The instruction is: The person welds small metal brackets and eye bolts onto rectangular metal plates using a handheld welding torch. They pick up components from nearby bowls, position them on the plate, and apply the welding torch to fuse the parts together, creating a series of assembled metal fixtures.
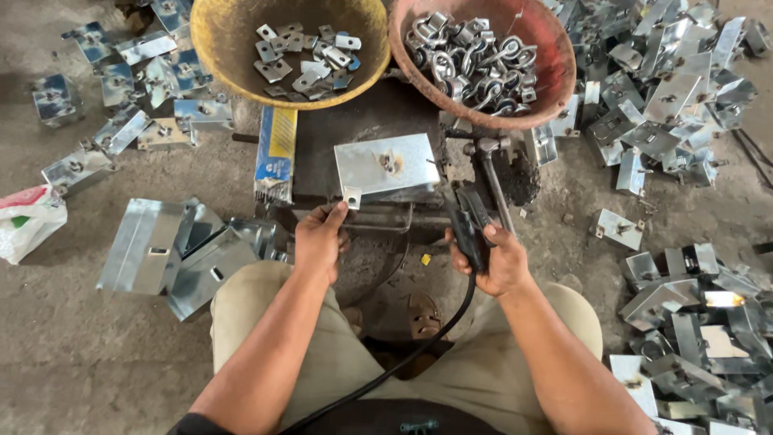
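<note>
Two heaps of bent steel boxes frame the scene, and the risks read best from the left. A white bag [28, 221] lies at the far left edge, with loose boxes [121, 129] scattered above it and a few larger folded sheets [173, 254] just beside the person's left knee — sharp edges close to the leg, which could nick it if the knee shifts. Further in, a yellow bowl [221, 56] holds small flat tabs [302, 60].

The left hand [320, 240] pinches one small tab [352, 196] between thumb and fingertips, pressing it against the lower left corner of the plate [388, 165] that lies on the dark block [338, 121]. The fingers sit very near the joint (bare skin, no glove), so heat or spatter there would likely burn them; a slip of the pinch would leave the tab crooked.

The right hand [499, 262] is closed around a black holder [469, 225] whose cable [419, 346] runs back between the knees. The rod [495, 189] points up toward the red bowl [531, 97] of rings [475, 56], not at the tab. If it swings carelessly it might strike the block or the bowl's rim — an unwanted arc seems the chief danger. The cable across the lap could snag and jerk the hand.

At the right, the big heap [676, 89] and the nearer pile [700, 322] crowd the right leg, leaving little room to pull away.
</note>
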